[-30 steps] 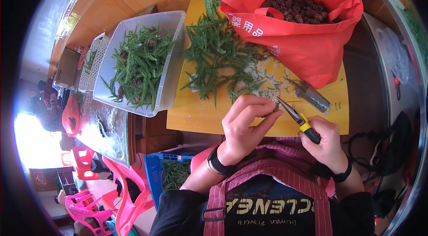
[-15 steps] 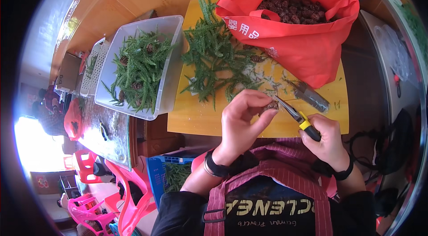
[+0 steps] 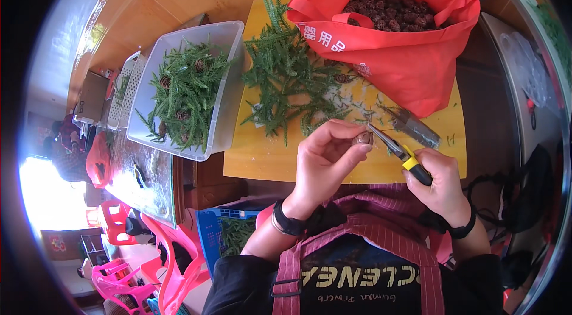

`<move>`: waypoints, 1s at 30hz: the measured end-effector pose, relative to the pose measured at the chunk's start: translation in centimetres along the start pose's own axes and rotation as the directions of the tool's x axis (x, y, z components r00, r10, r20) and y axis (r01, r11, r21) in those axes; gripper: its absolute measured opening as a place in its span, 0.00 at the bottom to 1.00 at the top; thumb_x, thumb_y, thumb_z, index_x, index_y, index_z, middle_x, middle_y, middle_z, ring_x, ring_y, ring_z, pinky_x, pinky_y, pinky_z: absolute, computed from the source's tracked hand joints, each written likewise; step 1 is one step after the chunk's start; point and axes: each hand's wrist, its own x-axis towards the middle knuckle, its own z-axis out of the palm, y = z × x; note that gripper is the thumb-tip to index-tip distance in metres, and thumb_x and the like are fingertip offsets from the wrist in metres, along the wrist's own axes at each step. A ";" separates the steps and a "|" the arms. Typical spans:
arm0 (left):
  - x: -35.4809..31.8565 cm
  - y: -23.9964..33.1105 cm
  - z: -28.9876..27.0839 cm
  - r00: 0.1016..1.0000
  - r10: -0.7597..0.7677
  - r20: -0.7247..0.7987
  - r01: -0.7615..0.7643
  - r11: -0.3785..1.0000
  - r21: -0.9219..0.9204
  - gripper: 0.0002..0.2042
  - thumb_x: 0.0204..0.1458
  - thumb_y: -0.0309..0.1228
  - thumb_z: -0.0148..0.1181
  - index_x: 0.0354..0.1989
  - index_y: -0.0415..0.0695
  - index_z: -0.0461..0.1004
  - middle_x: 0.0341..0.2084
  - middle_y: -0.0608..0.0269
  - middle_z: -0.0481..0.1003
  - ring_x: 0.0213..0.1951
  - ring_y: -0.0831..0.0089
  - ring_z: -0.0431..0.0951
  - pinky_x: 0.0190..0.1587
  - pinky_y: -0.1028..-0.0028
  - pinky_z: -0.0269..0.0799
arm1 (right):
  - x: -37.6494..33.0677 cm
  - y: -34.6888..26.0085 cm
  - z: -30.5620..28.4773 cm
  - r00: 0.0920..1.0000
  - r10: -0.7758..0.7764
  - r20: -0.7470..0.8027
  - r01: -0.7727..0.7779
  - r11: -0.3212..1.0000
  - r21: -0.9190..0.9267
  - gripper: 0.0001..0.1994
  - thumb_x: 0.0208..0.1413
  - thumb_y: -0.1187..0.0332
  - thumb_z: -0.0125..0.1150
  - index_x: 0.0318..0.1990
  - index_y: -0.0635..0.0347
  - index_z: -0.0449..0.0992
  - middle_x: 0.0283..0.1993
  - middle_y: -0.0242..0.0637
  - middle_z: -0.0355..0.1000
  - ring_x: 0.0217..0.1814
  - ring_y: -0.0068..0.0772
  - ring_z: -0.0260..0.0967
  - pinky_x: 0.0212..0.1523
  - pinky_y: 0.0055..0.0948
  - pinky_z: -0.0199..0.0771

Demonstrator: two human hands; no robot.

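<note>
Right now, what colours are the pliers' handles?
Black and yellow; the handles show best in the head view.

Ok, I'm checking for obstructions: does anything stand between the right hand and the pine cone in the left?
Only the pliers the right hand holds; their tips are close to the pine cone pinched in the left hand. Nothing else visible stands in the way.

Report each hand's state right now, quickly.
Left hand: closed, holding a small brown pine cone.
Right hand: closed, holding the yellow-and-black pliers.
</note>
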 end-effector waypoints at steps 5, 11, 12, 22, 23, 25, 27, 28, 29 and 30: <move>0.3 -0.8 -0.1 0.938 0.345 0.031 -0.333 0.872 0.359 0.12 0.40 0.13 0.62 0.34 0.36 0.71 0.33 0.57 0.73 0.36 0.72 0.75 0.38 0.76 0.73 | -0.1 0.4 -0.3 0.997 -0.057 0.049 0.062 0.993 -0.096 0.06 0.39 0.79 0.58 0.22 0.68 0.66 0.21 0.43 0.64 0.21 0.40 0.63 0.22 0.30 0.61; 0.7 -0.3 0.3 0.819 0.543 0.185 -0.500 0.519 0.693 0.11 0.36 0.12 0.64 0.29 0.37 0.72 0.32 0.55 0.74 0.35 0.68 0.76 0.35 0.76 0.72 | -0.1 0.0 0.0 0.998 -0.065 0.001 0.064 0.987 -0.144 0.06 0.38 0.80 0.58 0.20 0.68 0.65 0.19 0.43 0.62 0.21 0.43 0.62 0.22 0.32 0.60; 0.7 -0.4 0.3 0.788 0.577 0.217 -0.522 0.438 0.732 0.11 0.35 0.12 0.64 0.28 0.36 0.72 0.32 0.55 0.74 0.35 0.67 0.76 0.35 0.76 0.72 | -0.1 0.0 0.1 0.998 -0.064 0.000 0.064 0.988 -0.144 0.06 0.38 0.80 0.58 0.20 0.68 0.65 0.19 0.43 0.62 0.21 0.43 0.62 0.22 0.32 0.60; 0.4 -1.9 -1.3 0.958 0.285 -0.044 -0.231 0.850 0.474 0.13 0.45 0.13 0.57 0.39 0.37 0.68 0.35 0.58 0.71 0.39 0.73 0.75 0.42 0.76 0.74 | -0.1 0.1 -1.3 0.981 0.156 0.118 -0.161 0.987 0.027 0.09 0.44 0.71 0.59 0.29 0.70 0.72 0.29 0.39 0.64 0.30 0.29 0.65 0.32 0.27 0.63; 0.3 -2.1 -1.9 0.980 0.168 -0.109 -0.124 0.935 0.331 0.13 0.47 0.14 0.56 0.41 0.37 0.66 0.35 0.59 0.71 0.40 0.72 0.74 0.43 0.75 0.74 | 0.0 0.5 -1.7 0.966 0.210 0.151 -0.211 0.977 -0.014 0.09 0.45 0.70 0.58 0.29 0.70 0.72 0.29 0.39 0.64 0.30 0.28 0.64 0.32 0.26 0.62; 0.3 -2.1 -2.6 0.991 -0.040 -0.127 0.043 0.999 0.021 0.12 0.52 0.17 0.51 0.45 0.36 0.63 0.37 0.58 0.72 0.42 0.70 0.74 0.45 0.74 0.73 | -0.1 1.6 -1.6 0.960 0.248 0.132 -0.234 0.965 -0.115 0.08 0.46 0.70 0.58 0.28 0.69 0.70 0.29 0.43 0.64 0.31 0.35 0.66 0.33 0.29 0.63; 0.3 -1.9 -2.8 0.984 -0.117 -0.131 0.104 0.989 -0.102 0.11 0.53 0.19 0.50 0.46 0.36 0.64 0.38 0.57 0.72 0.42 0.70 0.74 0.46 0.73 0.72 | -0.4 3.2 -0.7 0.986 0.162 0.035 -0.142 0.936 -0.323 0.12 0.44 0.69 0.61 0.27 0.68 0.66 0.26 0.48 0.64 0.33 0.48 0.65 0.34 0.40 0.64; 0.3 -1.8 -3.0 0.973 -0.194 -0.124 0.164 0.962 -0.219 0.11 0.54 0.21 0.50 0.46 0.36 0.64 0.39 0.56 0.72 0.43 0.70 0.74 0.46 0.73 0.72 | -0.5 3.9 -0.3 0.986 0.159 0.042 -0.137 0.936 -0.325 0.12 0.44 0.69 0.61 0.27 0.68 0.66 0.26 0.48 0.64 0.33 0.48 0.65 0.34 0.40 0.64; 0.2 -1.9 -3.2 0.973 -0.192 -0.131 0.160 0.962 -0.222 0.11 0.54 0.21 0.50 0.46 0.36 0.64 0.39 0.56 0.72 0.43 0.70 0.74 0.46 0.73 0.72 | -0.6 4.6 0.2 0.990 0.127 0.068 -0.091 0.917 -0.387 0.12 0.44 0.69 0.61 0.27 0.68 0.66 0.27 0.48 0.65 0.35 0.50 0.64 0.35 0.41 0.64; 0.2 -2.0 -3.4 0.967 -0.228 -0.110 0.196 0.948 -0.250 0.11 0.55 0.23 0.50 0.46 0.36 0.65 0.40 0.56 0.73 0.43 0.71 0.74 0.47 0.72 0.71 | -0.6 4.9 0.5 0.991 0.096 0.097 -0.043 0.893 -0.447 0.11 0.44 0.70 0.62 0.26 0.67 0.66 0.27 0.49 0.66 0.36 0.52 0.64 0.36 0.42 0.64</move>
